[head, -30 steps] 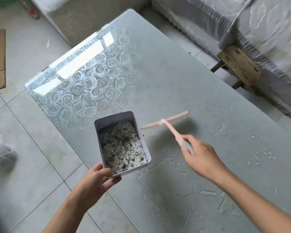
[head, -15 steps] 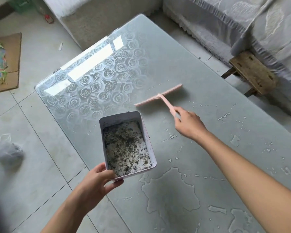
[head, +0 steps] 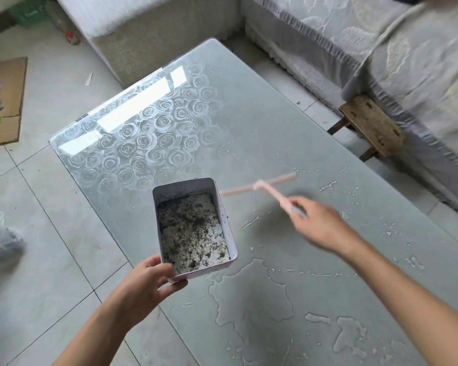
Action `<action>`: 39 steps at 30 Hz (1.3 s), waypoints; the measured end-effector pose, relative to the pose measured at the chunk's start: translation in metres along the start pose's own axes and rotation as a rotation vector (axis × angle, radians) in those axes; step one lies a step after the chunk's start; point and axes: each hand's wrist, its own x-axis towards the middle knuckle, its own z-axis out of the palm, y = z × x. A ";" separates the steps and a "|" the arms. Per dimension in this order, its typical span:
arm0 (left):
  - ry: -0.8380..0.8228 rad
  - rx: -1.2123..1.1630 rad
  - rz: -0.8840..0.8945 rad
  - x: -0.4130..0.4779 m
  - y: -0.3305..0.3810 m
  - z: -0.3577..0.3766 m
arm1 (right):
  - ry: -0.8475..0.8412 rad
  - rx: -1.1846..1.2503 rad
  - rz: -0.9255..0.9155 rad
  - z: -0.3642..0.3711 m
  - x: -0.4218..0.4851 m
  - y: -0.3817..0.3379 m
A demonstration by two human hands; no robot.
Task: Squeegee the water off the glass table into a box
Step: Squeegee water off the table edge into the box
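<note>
My left hand grips the near corner of a white rectangular box at the glass table's left edge; dark specks and wet residue cover the box's floor. My right hand holds the handle of a pink squeegee, blurred by motion, its blade lying just right of the box's far end. A large puddle spreads over the glass below the box, with smaller pools and droplets to the right.
The table's far half bears a rose pattern and window glare. Grey covered sofas stand behind and to the right, with a wooden stool beside the table. A crumpled bag and cardboard lie on the tiled floor at left.
My right hand has pulled the squeegee back toward me from its farther reach half a second ago. The box in my left hand has stayed in place.
</note>
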 end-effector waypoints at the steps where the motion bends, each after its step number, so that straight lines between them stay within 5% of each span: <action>1: 0.005 0.009 0.002 -0.001 -0.002 -0.001 | 0.058 -0.014 0.005 -0.009 0.018 0.001; 9: 0.022 -0.001 -0.008 -0.003 -0.023 -0.004 | 0.155 0.061 0.311 0.015 0.051 0.048; 17: 0.032 0.019 -0.014 -0.005 -0.027 0.003 | -0.056 0.120 0.206 0.084 -0.094 0.022; 23: 0.010 0.056 -0.003 -0.011 -0.029 0.007 | 0.113 0.252 0.205 0.001 -0.027 0.035; 29: 0.030 0.050 -0.002 -0.015 -0.038 0.007 | 0.107 0.308 0.317 -0.020 0.052 0.042; 39: 0.066 -0.017 -0.028 -0.012 -0.038 -0.003 | -0.179 0.160 0.185 0.074 -0.078 -0.002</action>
